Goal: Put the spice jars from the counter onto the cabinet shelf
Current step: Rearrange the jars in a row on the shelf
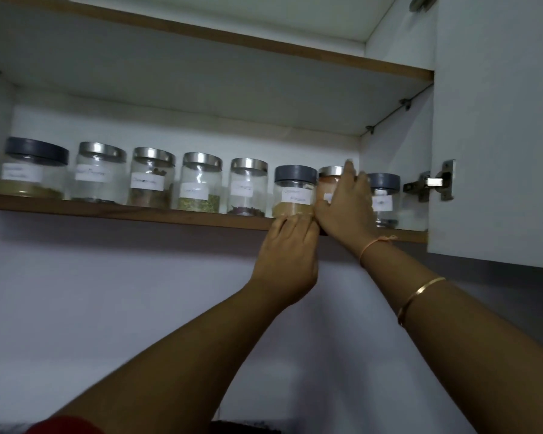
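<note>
Several labelled glass spice jars stand in a row on the cabinet shelf [138, 213]. My right hand [345, 208] is wrapped around a steel-lidded jar of reddish powder [328, 180], which stands on the shelf between a grey-lidded jar of tan powder [293, 192] and another grey-lidded jar [383, 198]. My left hand [290, 249] rests at the shelf's front edge, its fingertips touching the base of the tan powder jar. Most of the reddish jar is hidden by my right hand.
The open cabinet door [496, 126] hangs at the right with its hinge [430, 183] by the last jar. An upper shelf [232, 36] runs above the row. Below the shelf is a plain white wall [107, 292].
</note>
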The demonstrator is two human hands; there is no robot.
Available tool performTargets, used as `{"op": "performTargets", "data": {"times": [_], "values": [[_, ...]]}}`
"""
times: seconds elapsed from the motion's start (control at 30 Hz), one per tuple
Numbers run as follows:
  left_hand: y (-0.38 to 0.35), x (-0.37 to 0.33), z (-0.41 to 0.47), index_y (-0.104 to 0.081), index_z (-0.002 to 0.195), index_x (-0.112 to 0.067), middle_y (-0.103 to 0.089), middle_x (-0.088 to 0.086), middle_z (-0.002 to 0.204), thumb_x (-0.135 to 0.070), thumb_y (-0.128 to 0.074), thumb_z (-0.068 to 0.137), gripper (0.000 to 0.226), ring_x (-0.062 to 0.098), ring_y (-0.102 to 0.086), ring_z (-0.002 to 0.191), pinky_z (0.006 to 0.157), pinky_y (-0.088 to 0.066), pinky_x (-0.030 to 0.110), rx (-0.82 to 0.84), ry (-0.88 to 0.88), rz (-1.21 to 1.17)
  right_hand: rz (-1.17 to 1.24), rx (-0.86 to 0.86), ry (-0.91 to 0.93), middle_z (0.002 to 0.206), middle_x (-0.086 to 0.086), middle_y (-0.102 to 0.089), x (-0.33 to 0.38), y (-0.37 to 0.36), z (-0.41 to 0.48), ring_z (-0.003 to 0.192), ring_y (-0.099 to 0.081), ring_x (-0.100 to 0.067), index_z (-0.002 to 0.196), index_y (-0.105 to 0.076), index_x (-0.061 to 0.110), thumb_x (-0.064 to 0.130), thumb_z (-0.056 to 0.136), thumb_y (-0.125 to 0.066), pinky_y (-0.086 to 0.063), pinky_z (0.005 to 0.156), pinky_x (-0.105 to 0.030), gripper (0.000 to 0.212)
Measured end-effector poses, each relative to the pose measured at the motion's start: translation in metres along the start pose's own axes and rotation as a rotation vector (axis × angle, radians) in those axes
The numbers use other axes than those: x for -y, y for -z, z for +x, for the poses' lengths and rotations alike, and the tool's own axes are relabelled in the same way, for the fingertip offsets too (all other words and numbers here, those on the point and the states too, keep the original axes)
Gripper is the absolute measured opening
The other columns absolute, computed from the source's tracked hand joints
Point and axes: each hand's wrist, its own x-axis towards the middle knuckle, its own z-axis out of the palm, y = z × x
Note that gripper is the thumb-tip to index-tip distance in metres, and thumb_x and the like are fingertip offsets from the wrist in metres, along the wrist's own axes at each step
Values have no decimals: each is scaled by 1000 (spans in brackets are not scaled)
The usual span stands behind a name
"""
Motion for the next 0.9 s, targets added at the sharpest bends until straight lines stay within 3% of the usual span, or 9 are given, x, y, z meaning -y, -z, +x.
{"op": "performTargets", "data": {"times": [0.07,0.2,0.37,0.5,0.63,0.8,0.9], "values": [[13,20,-12,-46,134,-4,-49,15,138,-15,-39,91,45,28,-39,133,115,-18,39,21,-49,31,3,45,78,157,-23,-7,36,-10,-6,145,-11,-38,152,-4,13,22,88,-54,-21,117,-47,82],[38,79,-46,-27,145,-6,-31,13,151,-24,-29,96,52,27,-21,141,118,-9,42,94,-108,166,73,138,172,158,-23,0,117,-35,-17,147,-4,-38,153,-3,16,20,88,-52,-21,117,-47,81],[80,171,-78,-25,146,-5,-31,14,150,-24,-28,97,53,28,-24,140,117,-12,44,121,-185,227,134,220,195,158,-23,3,217,-82,-26,147,1,-36,153,-4,16,18,88,-51,-19,118,-46,80],[123,246,-99,-53,124,-8,-62,12,112,-21,-41,93,36,26,-56,99,89,-44,35,101,-164,87,168,229,209,157,-23,-6,279,-117,-29,146,-7,-37,151,-10,14,14,88,-47,-23,114,-44,73],[158,316,-114,-57,116,-18,-66,1,105,-36,-31,98,37,19,-60,92,77,-47,31,185,-122,131,208,219,222,151,-21,-21,323,-147,-29,138,-26,-37,149,-17,11,14,91,-46,-31,109,-41,65],[198,380,-116,-62,78,-15,-66,3,77,-38,-32,97,42,21,-59,70,67,-45,30,188,-177,373,203,258,270,148,-19,-29,365,-178,-23,134,-34,-35,147,-24,12,20,91,-48,-34,108,-42,62],[216,417,-99,-64,85,-13,-68,6,84,-31,-42,93,30,22,-57,73,76,-42,30,166,-107,537,103,271,332,145,-16,-35,386,-194,-17,131,-38,-32,145,-31,12,25,90,-51,-35,103,-41,60]]}}
